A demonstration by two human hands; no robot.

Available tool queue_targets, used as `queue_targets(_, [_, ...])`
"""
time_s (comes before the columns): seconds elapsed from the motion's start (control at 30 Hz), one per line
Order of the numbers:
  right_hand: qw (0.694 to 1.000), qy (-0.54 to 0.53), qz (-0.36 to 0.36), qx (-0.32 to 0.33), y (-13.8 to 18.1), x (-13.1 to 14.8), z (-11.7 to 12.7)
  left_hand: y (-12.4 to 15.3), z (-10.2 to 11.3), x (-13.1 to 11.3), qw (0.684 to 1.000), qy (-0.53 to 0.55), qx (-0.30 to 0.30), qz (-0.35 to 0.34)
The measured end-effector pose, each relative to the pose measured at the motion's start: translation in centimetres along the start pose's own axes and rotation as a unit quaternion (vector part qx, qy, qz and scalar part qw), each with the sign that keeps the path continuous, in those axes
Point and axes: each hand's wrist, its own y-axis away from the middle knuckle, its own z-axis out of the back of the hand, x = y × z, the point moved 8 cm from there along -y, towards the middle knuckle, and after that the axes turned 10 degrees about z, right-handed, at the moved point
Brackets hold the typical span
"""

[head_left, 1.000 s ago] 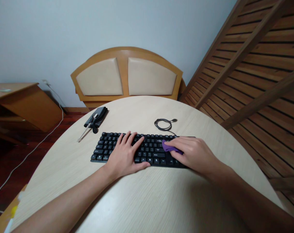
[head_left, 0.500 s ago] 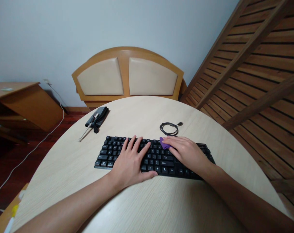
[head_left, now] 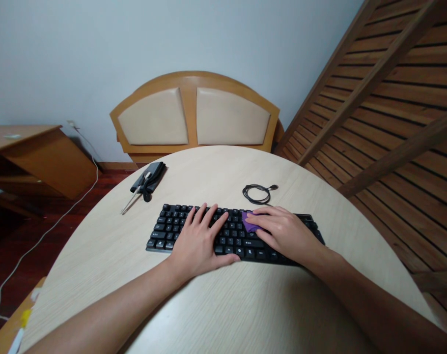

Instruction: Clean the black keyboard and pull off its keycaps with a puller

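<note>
A black keyboard (head_left: 229, 241) lies on the round table in front of me. My left hand (head_left: 199, 236) rests on its left and middle keys with the fingers spread, the thumb along the near edge. On the right part of the keys, my right hand (head_left: 284, 231) presses a purple cloth (head_left: 249, 222) under its fingers. The cloth touches the upper keys; part of it is hidden by the fingers. Just beyond the keyboard, near my right hand, lies a coiled black cable (head_left: 257, 194).
At the table's far left sit a dark flat case (head_left: 149, 178) with a black strap or cord, and metal tweezers (head_left: 131, 201) leaning on it. A headboard (head_left: 192, 108) stands behind the round table (head_left: 209, 309). Wooden slats (head_left: 404, 103) slope on the right.
The keyboard has shifted slightly, its near edge a little farther from me. My right hand and the purple cloth have moved slightly; more of the cloth shows. My left hand stays spread on the keys.
</note>
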Motion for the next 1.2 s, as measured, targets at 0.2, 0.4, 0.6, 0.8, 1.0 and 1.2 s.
queue_targets(0.2, [0.998, -0.018, 0.060, 0.005, -0.2, 1.5, 0.3, -0.4, -0.1, 0.4, 1.000, 0.003, -0.025, 0.013])
queue_targets(0.4, [0.989, -0.063, 0.135, 0.025, 0.2, 3.0, 0.4, -0.5, -0.2, 0.7, 1.000, -0.007, -0.023, 0.018])
queue_targets(0.6, [0.985, -0.092, 0.129, 0.063, 0.0, 3.2, -0.1, -0.5, -0.1, 0.6, 1.000, -0.003, -0.023, 0.016])
queue_targets(0.8, [0.985, -0.090, 0.119, 0.085, -0.2, 3.0, -0.2, -0.2, 0.6, 0.1, 0.999, 0.002, -0.036, -0.013])
queue_targets(1.0, [0.986, -0.104, 0.084, 0.104, 0.6, 0.6, 0.4, 0.2, 0.8, 0.0, 0.999, -0.008, -0.033, -0.022])
queue_targets(1.2, [0.986, -0.109, 0.036, 0.123, 1.5, -1.8, 0.9, 0.1, 0.9, 1.8, 0.996, -0.053, -0.055, 0.040])
